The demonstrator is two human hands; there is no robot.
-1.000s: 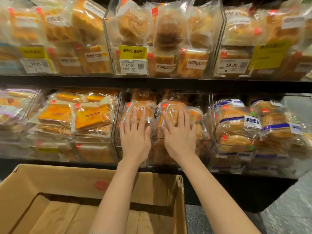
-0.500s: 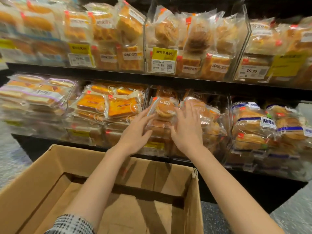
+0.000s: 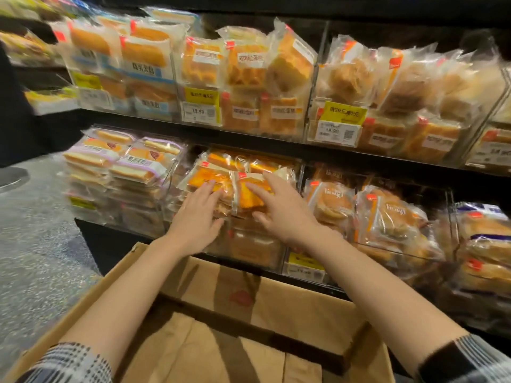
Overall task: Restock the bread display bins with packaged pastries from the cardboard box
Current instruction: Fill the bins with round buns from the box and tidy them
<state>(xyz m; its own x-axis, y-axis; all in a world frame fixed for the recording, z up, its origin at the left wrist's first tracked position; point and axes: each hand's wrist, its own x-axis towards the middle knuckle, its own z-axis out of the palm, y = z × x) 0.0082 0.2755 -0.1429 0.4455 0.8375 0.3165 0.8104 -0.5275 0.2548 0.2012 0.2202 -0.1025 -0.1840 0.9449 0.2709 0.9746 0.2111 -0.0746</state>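
Both of your hands work the middle clear bin point(image 3: 293, 172) on the lower shelf, above the cardboard box point(image 3: 276, 305), whose visible floor shows no packs. Your left hand point(image 3: 197, 214) lies with fingers straight on the left orange pastry pack point(image 3: 206, 176); your right hand point(image 3: 282, 208) spreads straight fingers over the right orange pastry pack point(image 3: 253, 196), gripping nothing. To square the stack well, press flat with your palms, not your fingertips, so the wrappers slide without creasing. Legible writing: "19.90" on the white price tag point(image 3: 200, 111), "39" on the yellow promotion tag point(image 3: 344, 113), and a blurred brand word, not readable, on the round bun packs point(image 3: 331, 201).
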